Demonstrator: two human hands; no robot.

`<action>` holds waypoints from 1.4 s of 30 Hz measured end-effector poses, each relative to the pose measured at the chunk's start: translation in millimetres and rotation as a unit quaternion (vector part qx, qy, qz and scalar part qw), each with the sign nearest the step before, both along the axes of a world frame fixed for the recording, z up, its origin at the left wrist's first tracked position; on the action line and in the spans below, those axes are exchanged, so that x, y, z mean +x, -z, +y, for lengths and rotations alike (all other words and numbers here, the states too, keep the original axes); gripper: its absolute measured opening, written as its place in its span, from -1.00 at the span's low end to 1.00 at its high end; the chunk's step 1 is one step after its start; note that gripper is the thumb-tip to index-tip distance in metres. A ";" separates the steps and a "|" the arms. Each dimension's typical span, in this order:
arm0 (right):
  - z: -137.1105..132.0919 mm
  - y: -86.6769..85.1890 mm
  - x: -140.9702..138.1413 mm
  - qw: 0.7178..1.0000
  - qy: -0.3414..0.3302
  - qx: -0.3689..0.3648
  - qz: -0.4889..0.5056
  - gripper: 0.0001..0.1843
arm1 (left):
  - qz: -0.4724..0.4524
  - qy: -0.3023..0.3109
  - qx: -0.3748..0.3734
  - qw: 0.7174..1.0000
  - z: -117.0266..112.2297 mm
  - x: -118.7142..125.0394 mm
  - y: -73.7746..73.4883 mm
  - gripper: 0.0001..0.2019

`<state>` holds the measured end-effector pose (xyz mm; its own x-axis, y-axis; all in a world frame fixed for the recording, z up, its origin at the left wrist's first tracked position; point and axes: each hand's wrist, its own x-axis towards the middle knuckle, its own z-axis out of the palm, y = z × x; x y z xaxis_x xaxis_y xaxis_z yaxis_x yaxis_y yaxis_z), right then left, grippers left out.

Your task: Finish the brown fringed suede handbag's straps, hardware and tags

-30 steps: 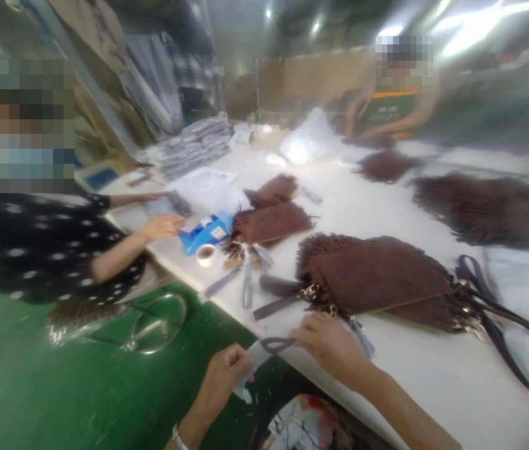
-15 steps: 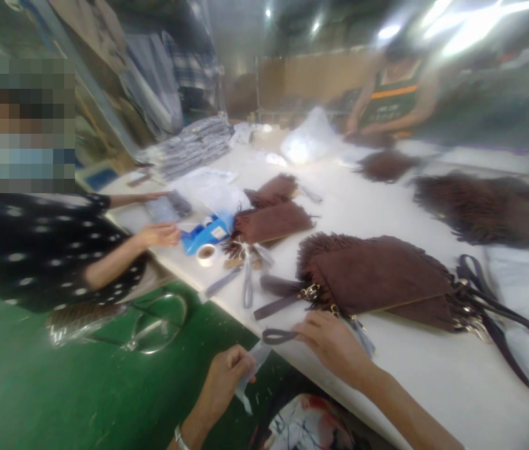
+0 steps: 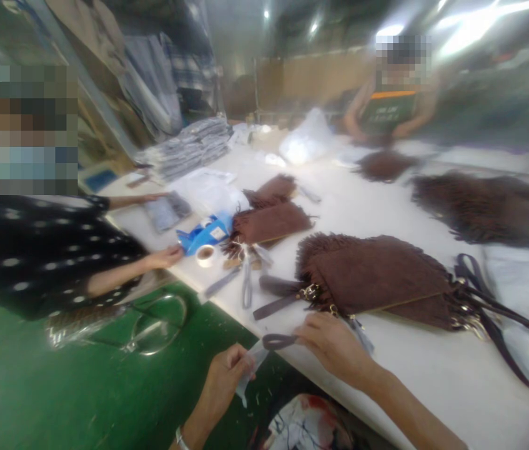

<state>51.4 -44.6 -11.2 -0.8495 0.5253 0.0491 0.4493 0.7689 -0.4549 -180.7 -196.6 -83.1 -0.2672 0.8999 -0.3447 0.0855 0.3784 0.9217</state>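
Observation:
My left hand (image 3: 225,375) is closed below the table's near edge, pinching a small strip of clear film (image 3: 251,367). My right hand (image 3: 333,342) is closed on the looped end of a dark purple strap (image 3: 279,341) at the edge of the white table (image 3: 414,369). Just beyond my right hand lies a brown fringed suede bag (image 3: 376,275) with metal rings and dark straps trailing off both ends.
Two smaller brown fringed bags (image 3: 271,220) lie further up the table beside a blue tape dispenser (image 3: 204,232) and a tape roll (image 3: 206,255). A person in a dotted black top (image 3: 44,250) works at the left, another person (image 3: 388,106) at the far end. More fringed bags (image 3: 484,209) lie right.
The person on the left has drawn a hand back from the blue dispenser toward the table edge. My hands have stayed nearly still with the strap and film.

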 end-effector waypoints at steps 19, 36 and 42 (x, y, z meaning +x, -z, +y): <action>5.2 -0.8 3.0 0.999 -0.033 -0.003 -0.010 -0.77 | 0.164 -0.037 0.008 0.986 1.3 16.8 -24.7 -0.71; 9.9 -0.7 0.4 0.996 -0.079 0.013 -0.041 -0.69 | 0.307 0.064 0.050 0.948 -3.7 21.3 -16.0 -0.72; 10.5 -1.9 -1.6 0.996 -0.073 0.021 -0.047 -0.69 | 0.118 0.076 0.031 0.990 1.1 30.9 -22.3 -0.74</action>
<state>49.8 -34.1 -9.3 -0.9184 0.3953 -0.0149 0.3704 0.8462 -0.3831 -149.8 -195.5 -60.7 -0.1936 0.9532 -0.2322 0.3533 0.2886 0.8899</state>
